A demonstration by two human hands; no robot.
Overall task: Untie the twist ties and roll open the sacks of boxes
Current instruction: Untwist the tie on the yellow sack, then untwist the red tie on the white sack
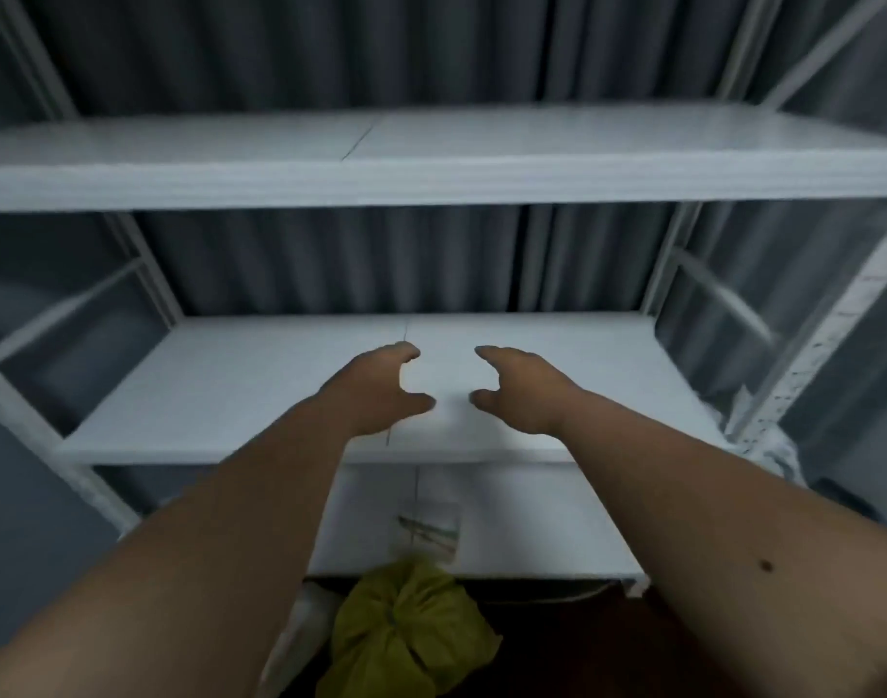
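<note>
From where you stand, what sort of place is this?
Probably a storeroom or stock area. A white metal rack with bare shelves fills the view, a grey curtain hangs behind it, and a tied yellow-green sack sits low in front. Both hands reach out, holding nothing.

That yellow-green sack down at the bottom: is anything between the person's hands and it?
Nothing visible blocks it. Both the left hand and right hand hover, holding nothing, above the middle shelf, while the tied sack sits lower, nearer the person.
</note>
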